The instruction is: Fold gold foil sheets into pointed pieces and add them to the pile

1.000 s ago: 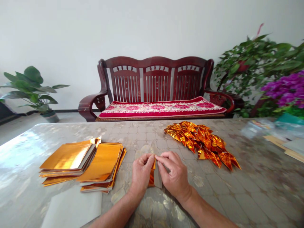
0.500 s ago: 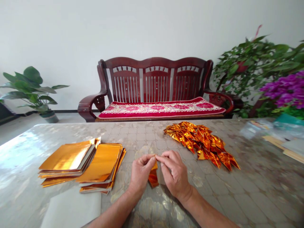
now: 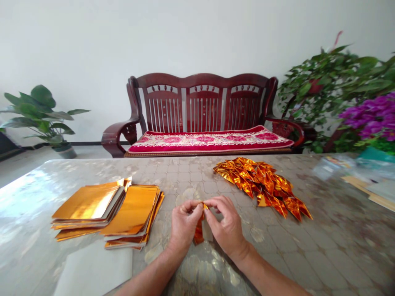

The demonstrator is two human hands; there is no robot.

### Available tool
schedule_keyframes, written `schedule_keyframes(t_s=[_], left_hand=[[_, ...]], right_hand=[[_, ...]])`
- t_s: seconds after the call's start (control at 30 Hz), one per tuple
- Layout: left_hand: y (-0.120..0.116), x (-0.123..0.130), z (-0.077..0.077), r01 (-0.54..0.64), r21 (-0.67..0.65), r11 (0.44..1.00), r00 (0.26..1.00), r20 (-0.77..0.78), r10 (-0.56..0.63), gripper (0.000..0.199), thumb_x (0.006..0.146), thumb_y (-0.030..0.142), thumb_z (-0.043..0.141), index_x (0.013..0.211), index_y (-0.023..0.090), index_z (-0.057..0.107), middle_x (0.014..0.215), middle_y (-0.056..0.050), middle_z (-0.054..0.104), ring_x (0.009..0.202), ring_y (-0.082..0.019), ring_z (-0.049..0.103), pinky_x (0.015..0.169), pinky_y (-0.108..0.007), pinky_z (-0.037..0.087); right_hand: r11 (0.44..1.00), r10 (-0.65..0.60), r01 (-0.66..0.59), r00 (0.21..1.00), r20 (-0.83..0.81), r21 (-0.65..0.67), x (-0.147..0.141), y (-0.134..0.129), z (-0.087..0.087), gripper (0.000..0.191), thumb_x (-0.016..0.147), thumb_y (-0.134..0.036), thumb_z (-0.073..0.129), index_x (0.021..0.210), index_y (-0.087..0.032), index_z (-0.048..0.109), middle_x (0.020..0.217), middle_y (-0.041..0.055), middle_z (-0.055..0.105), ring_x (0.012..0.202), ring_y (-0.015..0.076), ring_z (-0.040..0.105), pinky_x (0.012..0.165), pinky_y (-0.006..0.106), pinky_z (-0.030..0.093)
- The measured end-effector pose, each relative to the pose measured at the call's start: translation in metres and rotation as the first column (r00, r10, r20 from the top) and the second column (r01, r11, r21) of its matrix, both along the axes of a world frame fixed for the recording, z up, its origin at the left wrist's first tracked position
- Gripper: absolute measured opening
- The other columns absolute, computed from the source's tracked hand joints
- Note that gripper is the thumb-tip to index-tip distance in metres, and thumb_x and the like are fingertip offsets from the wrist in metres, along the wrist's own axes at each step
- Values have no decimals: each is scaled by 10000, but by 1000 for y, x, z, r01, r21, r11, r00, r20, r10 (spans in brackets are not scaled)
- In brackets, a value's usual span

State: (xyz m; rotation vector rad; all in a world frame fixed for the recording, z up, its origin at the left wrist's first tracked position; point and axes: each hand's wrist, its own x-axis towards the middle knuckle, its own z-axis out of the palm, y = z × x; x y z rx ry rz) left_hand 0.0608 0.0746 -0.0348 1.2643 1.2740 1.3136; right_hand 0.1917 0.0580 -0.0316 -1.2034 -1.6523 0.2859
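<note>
Between my two hands, near the middle of the table (image 3: 173, 168), is a partly folded piece of gold foil paper (image 3: 199, 232) with a grey side showing. My left hand (image 3: 185, 222) pinches its top end between thumb and fingers. Right beside it, my right hand (image 3: 226, 226) pinches the same top end, with thumb and forefinger at a small gold fold. Two stacks of flat gold sheets, one at the far left (image 3: 86, 201) and one nearer (image 3: 132, 209), lie left of my hands. Several folded orange-gold pieces (image 3: 262, 181) are heaped to the right, beyond my right hand.
A pale grey sheet (image 3: 94, 269) lies at the front left. Plastic bags (image 3: 333, 165) and cardboard pieces (image 3: 373, 193) sit at the right edge. Behind the table stand a wooden bench (image 3: 202, 107), a potted plant (image 3: 46, 115) and purple flowers (image 3: 370, 115).
My right thumb and forefinger have shifted slightly at the top of the foil paper, where a small gold fold now shows. My left hand has hardly moved.
</note>
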Motion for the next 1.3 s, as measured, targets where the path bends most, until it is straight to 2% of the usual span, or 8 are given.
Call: schedule_keyframes(t_s=[0.1,0.23,0.37,0.63,0.93,1.03,1.17,1.3], left_hand=[[-1,-2,2,-23,43,999,996,-85,27,205,782,313,622,793,177,774,754,-28,760,678,-163,663,668,-242,497],[-2,-3,3,-54,147,988,983,-164,79,168,786,279,622,750,196,764,712,-12,716,685,-151,642,670,-231,480],[-5,-2,2,-45,206,978,975,-203,87,145,785,260,626,780,197,757,705,-7,690,668,-138,614,653,-224,466],[-9,3,2,-89,141,986,982,-153,111,106,752,270,655,765,164,648,638,27,626,541,-97,519,536,-195,421],[-10,2,-3,-131,299,945,944,-253,210,69,776,189,625,710,183,606,625,48,568,557,-96,513,567,-202,412],[-9,0,-6,-138,383,913,931,-265,252,99,784,155,620,697,187,585,628,50,554,566,-98,511,570,-204,409],[-7,-4,-4,-63,574,817,911,-301,282,104,814,117,610,740,189,599,695,26,575,658,-119,538,622,-219,425],[-7,-7,-3,11,636,771,875,-379,301,114,839,105,611,770,196,609,720,14,592,712,-139,551,678,-249,431]], right_hand=[[997,-49,47,998,-37,-59,-2,0,-1,128,847,-260,627,970,-225,636,888,33,659,834,192,597,682,289,484],[994,-31,27,999,-41,-102,-2,2,0,83,870,-298,614,826,-229,628,809,17,646,802,186,585,650,273,458],[994,-73,72,997,-7,-88,1,4,1,117,864,-274,591,756,-229,589,758,7,621,763,185,557,657,279,430],[990,-136,139,984,111,-15,2,4,4,99,833,-203,584,741,-227,560,743,6,612,761,187,546,687,293,402],[996,-84,82,988,126,18,1,-1,3,57,859,-196,595,816,-225,616,790,12,650,809,192,573,697,287,423],[998,-59,59,993,104,6,-1,-2,4,69,879,-218,593,830,-226,640,810,14,668,824,193,583,715,290,433],[999,-2,2,1000,11,-40,-4,-4,5,104,901,-270,593,858,-230,679,823,15,688,816,182,605,720,282,453],[987,10,-33,989,-147,-159,-4,-3,4,119,876,-307,622,863,-218,700,832,22,708,787,174,639,687,262,481]])
